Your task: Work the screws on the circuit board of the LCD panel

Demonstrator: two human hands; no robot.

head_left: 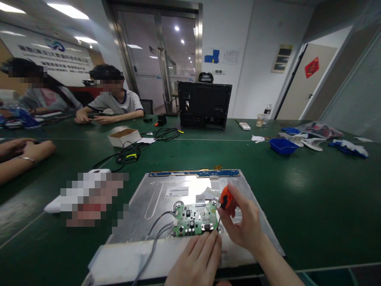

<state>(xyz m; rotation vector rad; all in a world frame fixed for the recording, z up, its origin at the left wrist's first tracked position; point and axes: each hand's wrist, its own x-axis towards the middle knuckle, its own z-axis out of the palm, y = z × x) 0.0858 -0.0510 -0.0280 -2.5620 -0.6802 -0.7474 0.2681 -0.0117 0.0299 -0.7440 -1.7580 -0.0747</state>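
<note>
My right hand [241,218] grips a screwdriver by its orange and black handle [226,197]. The thin shaft points down to the lower right corner of a green circuit board [195,220]. Fingers stretched out, my left hand [199,258] rests at the board's near edge, its fingertips close to that corner. Whether a small part is under those fingertips is hidden. The board lies on the silver metal back of a display panel [139,204]. Grey cables [156,242] run from its left side, and a flat ribbon cable [200,200] leaves its top.
Left of the panel lies a white device [53,203], partly blurred. Beyond are black cables [127,155], an open carton [124,137] and a black monitor housing [205,105]. A blue tray [282,146] stands right. Other people sit at the left, one person's hands [26,153] nearby.
</note>
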